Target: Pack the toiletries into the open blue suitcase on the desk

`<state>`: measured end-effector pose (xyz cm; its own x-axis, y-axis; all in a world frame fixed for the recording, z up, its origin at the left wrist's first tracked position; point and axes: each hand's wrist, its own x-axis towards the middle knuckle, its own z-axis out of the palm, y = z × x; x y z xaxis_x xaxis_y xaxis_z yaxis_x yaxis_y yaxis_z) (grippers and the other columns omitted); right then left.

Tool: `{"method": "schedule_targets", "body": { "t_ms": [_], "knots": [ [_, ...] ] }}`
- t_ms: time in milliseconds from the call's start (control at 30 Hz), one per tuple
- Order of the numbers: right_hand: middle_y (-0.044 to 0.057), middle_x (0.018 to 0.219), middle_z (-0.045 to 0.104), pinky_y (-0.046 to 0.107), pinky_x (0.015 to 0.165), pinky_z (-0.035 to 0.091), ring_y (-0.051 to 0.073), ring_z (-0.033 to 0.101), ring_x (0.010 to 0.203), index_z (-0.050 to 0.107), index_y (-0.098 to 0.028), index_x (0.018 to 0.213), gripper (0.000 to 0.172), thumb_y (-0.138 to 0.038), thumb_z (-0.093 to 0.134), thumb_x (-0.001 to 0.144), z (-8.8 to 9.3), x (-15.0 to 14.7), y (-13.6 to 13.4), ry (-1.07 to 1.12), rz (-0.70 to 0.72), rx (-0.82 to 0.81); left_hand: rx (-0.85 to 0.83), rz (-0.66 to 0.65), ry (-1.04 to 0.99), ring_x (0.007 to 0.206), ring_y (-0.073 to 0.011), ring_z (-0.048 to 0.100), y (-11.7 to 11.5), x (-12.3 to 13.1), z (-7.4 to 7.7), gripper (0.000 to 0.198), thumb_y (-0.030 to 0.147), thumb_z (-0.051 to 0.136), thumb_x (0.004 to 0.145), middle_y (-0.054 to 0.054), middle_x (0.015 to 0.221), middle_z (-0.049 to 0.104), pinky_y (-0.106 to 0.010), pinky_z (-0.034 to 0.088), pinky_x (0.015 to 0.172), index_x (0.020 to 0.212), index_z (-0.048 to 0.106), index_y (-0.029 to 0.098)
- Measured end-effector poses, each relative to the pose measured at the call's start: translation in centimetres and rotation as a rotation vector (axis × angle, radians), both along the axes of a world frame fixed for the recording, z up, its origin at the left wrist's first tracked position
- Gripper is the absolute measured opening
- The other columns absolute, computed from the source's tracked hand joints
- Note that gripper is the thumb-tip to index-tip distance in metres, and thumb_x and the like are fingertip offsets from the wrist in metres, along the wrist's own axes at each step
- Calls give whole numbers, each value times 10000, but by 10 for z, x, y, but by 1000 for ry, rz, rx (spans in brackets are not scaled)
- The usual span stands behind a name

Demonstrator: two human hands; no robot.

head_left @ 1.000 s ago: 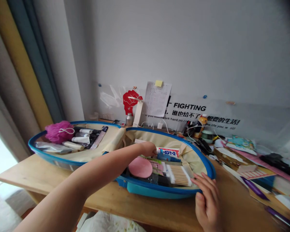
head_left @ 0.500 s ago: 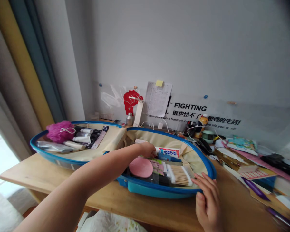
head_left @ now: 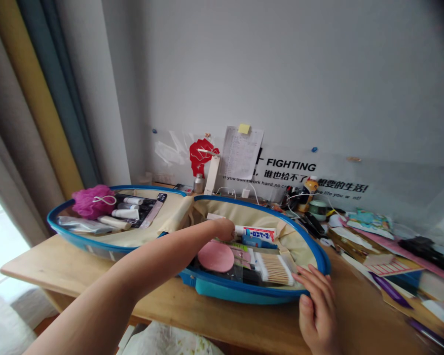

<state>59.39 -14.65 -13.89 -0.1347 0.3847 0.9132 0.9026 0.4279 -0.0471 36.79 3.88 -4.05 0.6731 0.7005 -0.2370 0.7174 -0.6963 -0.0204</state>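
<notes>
A blue-rimmed suitcase (head_left: 244,292) lies unfolded, its lining beige. My left hand (head_left: 225,230) reaches into the right half with its fingers curled downward; whatever they hold is hidden behind the hand. Close by are a toothpaste tube (head_left: 259,232) and a blue item (head_left: 259,242). A round pink object (head_left: 216,256) lies below my left wrist, and a pack of cotton swabs (head_left: 276,268) sits nearer the front rim. My right hand (head_left: 318,301) rests on the front-right rim, fingers stretched out and holding nothing.
In the left half lie a purple bath puff (head_left: 92,203), several small tubes (head_left: 125,214) and a clear bag (head_left: 82,225). The wooden table (head_left: 163,305) bears papers, purple pens (head_left: 390,289) and bottles at right. A white lamp (head_left: 211,175) stands behind.
My left hand has shifted slightly left, away from the toothpaste tube, and its fingers show less. My right hand stays on the rim.
</notes>
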Motion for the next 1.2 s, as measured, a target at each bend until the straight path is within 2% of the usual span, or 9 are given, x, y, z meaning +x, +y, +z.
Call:
{"method": "schedule_targets", "body": {
  "t_ms": [200, 367, 600, 833, 1067, 1200],
  "knots": [
    [101, 1097, 673, 485, 1056, 391, 267, 573, 1195, 624, -215, 1109, 301, -293, 364, 979, 0, 1, 1, -14, 0, 11, -19, 14, 12, 1011, -235, 689, 5, 0, -4, 274, 230, 665, 770, -88, 1090, 755, -245, 508, 820, 1024, 758, 188],
    [100, 1084, 674, 497, 1044, 400, 273, 577, 1190, 619, -227, 1109, 301, -296, 358, 976, 1, 0, 0, -13, -8, 8, -32, 11, 5, 1011, -255, 685, 4, 0, -5, 299, 259, 645, 807, -130, 1129, 736, -275, 509, 830, 1070, 743, 154],
    [103, 1082, 673, 502, 1048, 392, 272, 575, 1183, 621, -220, 1122, 307, -291, 360, 976, 0, 0, 1, -2, 1, 11, -66, 1, -23, 991, -225, 686, 2, 3, -5, 289, 257, 638, 821, -67, 1116, 744, -269, 505, 835, 1093, 730, 224],
    [106, 1096, 668, 497, 1041, 389, 276, 564, 1193, 610, -216, 1122, 297, -282, 361, 975, 2, 0, 0, -26, -6, 9, -96, 1, -49, 971, -231, 681, 3, 3, -7, 285, 274, 622, 843, -80, 1125, 739, -263, 489, 795, 1105, 723, 225],
    [102, 1095, 666, 478, 1043, 384, 266, 567, 1190, 611, -215, 1120, 294, -276, 360, 979, 3, -1, 0, -21, 4, 14, -116, -4, -77, 1028, -213, 668, 6, 0, -8, 397, 228, 604, 846, -61, 1207, 711, -253, 486, 841, 1238, 664, 245],
    [109, 1096, 665, 478, 1040, 386, 268, 558, 1198, 612, -201, 1119, 302, -286, 355, 984, 2, 0, 0, -30, 5, 15, -108, 28, -82, 1074, -254, 659, 8, 1, -10, 369, 222, 620, 824, -106, 1210, 706, -291, 493, 881, 1185, 693, 199]
  ]
}}
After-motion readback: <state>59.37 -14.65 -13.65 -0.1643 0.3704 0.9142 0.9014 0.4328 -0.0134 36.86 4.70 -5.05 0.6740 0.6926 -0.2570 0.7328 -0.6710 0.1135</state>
